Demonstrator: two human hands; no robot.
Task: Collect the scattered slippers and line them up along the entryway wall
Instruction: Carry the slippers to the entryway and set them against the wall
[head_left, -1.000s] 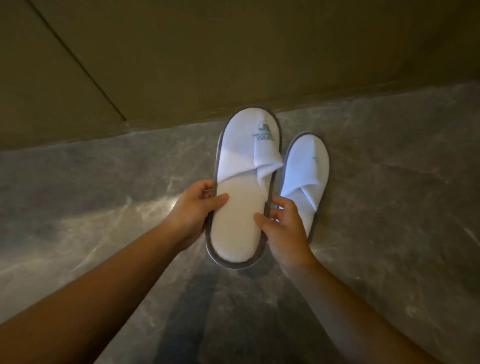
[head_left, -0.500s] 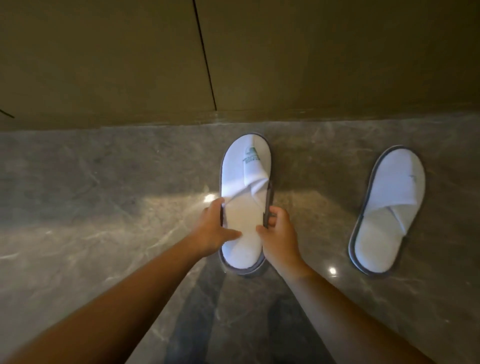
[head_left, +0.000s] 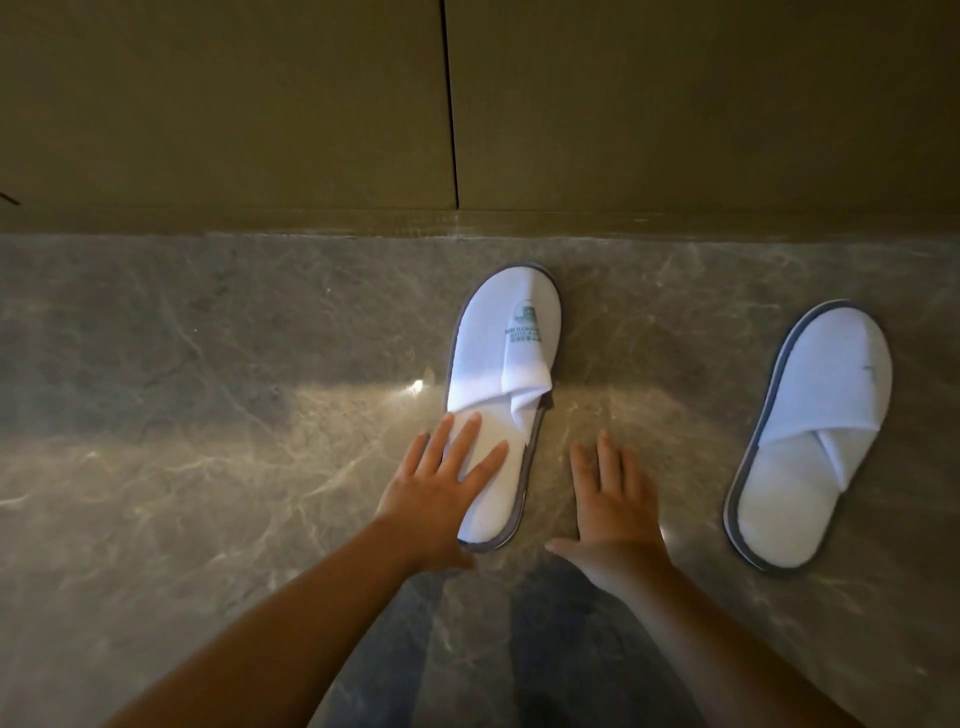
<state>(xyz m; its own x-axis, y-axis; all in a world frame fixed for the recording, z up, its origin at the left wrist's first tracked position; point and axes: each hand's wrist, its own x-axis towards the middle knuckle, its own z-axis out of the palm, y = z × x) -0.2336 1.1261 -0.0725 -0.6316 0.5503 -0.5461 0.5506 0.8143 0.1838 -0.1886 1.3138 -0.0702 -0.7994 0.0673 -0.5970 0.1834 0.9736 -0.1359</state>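
Head view. The logo slipper (head_left: 501, 405) now lies flat on the marble floor (head_left: 208, 415), toe pointing at the wall (head_left: 260, 104), toe end close to the baseboard but not touching it. Half a second ago both hands pinched its sides; that grip is gone. The left hand (head_left: 441, 488) rests open, palm down, its fingers (head_left: 465, 447) spread over the heel half of the insole. The right hand (head_left: 615, 499) has come off altogether and lies flat and open on the floor just beside the slipper's right edge, holding nothing.

The second slipper (head_left: 810, 436) sits well apart to the right, toe also toward the wall but tilted slightly, and set a little farther from the baseboard.

Judgement: the placing step for the logo slipper looks finished, or nearly so, with the left palm perhaps giving a last press or nudge. The pair is not yet a tidy line; the gap between the two is wide and their angles differ. Next likely need: bring the second slipper alongside. Whether more slippers wait out of frame cannot be told.
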